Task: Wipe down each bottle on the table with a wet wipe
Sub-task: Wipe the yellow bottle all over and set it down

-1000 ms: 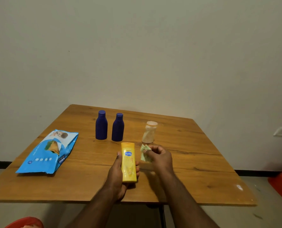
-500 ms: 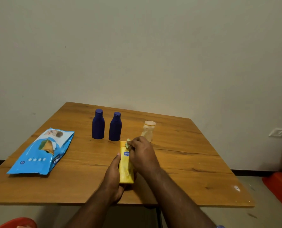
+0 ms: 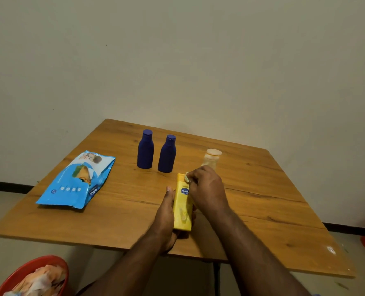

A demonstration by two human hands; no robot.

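Head view: the yellow bottle (image 3: 183,207) lies above the worktop (image 3: 262,189), long axis running away from the person; left hand (image 3: 166,218) fingers curl round its near end, right hand (image 3: 207,189) pinches the wet wipe (image 3: 187,177) on its far end, nearer the unwiped length

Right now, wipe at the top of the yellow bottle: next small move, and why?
Probably drag the wipe down the yellow bottle toward its base. The right hand pinches the wipe at the bottle's top end, the left hand grips the bottle from the side, and the face below the label lies bare.
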